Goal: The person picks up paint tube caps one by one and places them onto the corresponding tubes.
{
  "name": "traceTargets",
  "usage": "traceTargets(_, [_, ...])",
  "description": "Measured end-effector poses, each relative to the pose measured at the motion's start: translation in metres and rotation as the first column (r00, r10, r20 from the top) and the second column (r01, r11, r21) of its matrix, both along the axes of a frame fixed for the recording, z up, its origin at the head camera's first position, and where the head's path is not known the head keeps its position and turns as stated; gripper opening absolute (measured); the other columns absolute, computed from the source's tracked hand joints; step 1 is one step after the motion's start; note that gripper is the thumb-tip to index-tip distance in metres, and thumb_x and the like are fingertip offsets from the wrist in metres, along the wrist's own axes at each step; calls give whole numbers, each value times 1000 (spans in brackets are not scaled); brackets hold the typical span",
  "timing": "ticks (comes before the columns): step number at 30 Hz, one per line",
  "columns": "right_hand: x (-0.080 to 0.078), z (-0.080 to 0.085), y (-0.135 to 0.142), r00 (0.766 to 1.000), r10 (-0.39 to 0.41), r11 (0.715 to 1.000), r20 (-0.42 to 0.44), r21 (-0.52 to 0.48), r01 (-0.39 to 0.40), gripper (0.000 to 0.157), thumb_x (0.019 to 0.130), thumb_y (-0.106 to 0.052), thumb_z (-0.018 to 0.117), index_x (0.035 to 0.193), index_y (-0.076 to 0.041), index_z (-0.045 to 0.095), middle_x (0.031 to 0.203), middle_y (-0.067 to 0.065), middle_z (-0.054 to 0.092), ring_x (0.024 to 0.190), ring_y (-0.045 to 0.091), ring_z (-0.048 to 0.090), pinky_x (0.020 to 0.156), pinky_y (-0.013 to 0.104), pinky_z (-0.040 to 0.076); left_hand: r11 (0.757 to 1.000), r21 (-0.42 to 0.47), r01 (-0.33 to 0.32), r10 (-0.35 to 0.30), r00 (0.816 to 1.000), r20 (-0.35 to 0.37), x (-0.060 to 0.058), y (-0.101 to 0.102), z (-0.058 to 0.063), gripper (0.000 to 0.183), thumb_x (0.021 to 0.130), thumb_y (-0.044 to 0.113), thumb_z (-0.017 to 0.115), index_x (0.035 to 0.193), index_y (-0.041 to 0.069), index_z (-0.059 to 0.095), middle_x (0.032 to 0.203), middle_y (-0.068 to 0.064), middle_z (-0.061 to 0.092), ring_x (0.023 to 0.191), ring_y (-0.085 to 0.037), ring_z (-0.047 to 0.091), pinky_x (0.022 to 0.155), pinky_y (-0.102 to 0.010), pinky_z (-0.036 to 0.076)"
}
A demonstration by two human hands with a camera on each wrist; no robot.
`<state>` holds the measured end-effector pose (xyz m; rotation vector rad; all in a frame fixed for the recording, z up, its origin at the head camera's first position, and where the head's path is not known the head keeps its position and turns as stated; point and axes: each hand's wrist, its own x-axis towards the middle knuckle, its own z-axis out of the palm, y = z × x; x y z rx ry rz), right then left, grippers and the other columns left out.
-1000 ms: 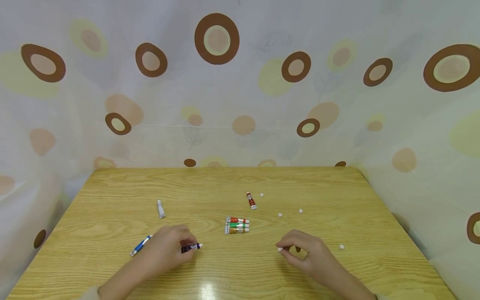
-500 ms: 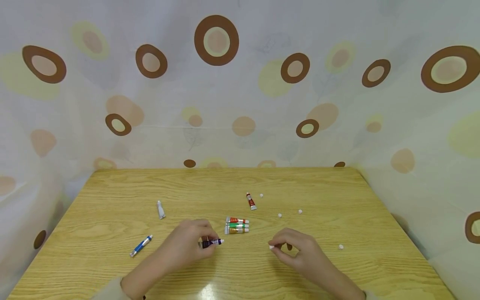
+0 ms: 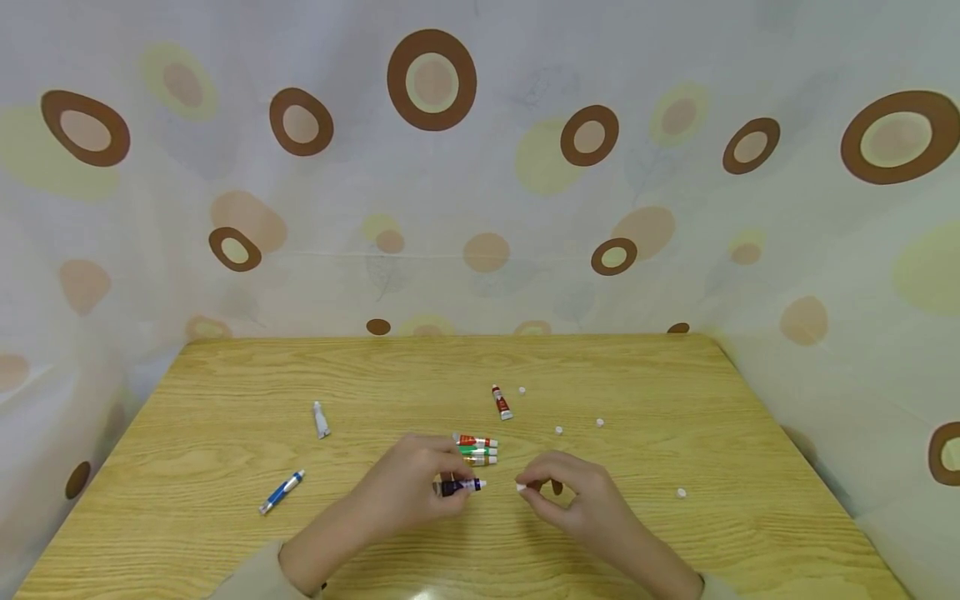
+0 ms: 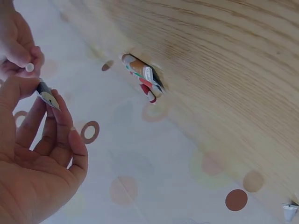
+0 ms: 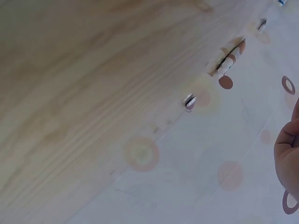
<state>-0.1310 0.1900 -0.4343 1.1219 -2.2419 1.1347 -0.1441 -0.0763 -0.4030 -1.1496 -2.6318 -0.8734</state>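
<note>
My left hand [image 3: 416, 479] pinches a dark purple paint tube [image 3: 459, 487] between thumb and fingers, its nozzle end toward the right. Facing it, my right hand [image 3: 573, 492] pinches a small white cap [image 3: 521, 487] between thumb and forefinger. A short gap separates the cap from the tube's tip. In the left wrist view the tube [image 4: 47, 95] sits at the fingertips, with the white cap [image 4: 29, 67] close by. Just behind the left hand lie red, green and ochre tubes [image 3: 480, 451] side by side, partly hidden by its fingers. The right wrist view catches only part of the right hand [image 5: 288, 154].
On the wooden table [image 3: 375, 375], a blue tube [image 3: 282, 492] and a white tube [image 3: 321, 420] lie at left. A dark red tube [image 3: 502, 402] lies behind the row. Several loose white caps, one far right [image 3: 681, 493], are scattered at right. A patterned curtain [image 3: 487, 167] surrounds the table.
My left hand has carried the purple tube to the right, while my right hand has brought the cap left. The gap between them has narrowed. Tubes and caps on the table stay put.
</note>
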Motion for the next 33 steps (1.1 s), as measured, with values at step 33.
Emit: traceTargets(33, [2, 2, -11, 999, -7, 999, 44, -52, 9, 28, 82, 7, 80, 100, -13, 74, 93, 3, 75, 77, 8, 66, 63, 19, 52, 996, 51, 69, -68, 997, -29, -2, 22, 5, 10, 80, 9, 81, 89, 14, 82, 84, 7, 75, 66, 7, 55, 79, -23, 49])
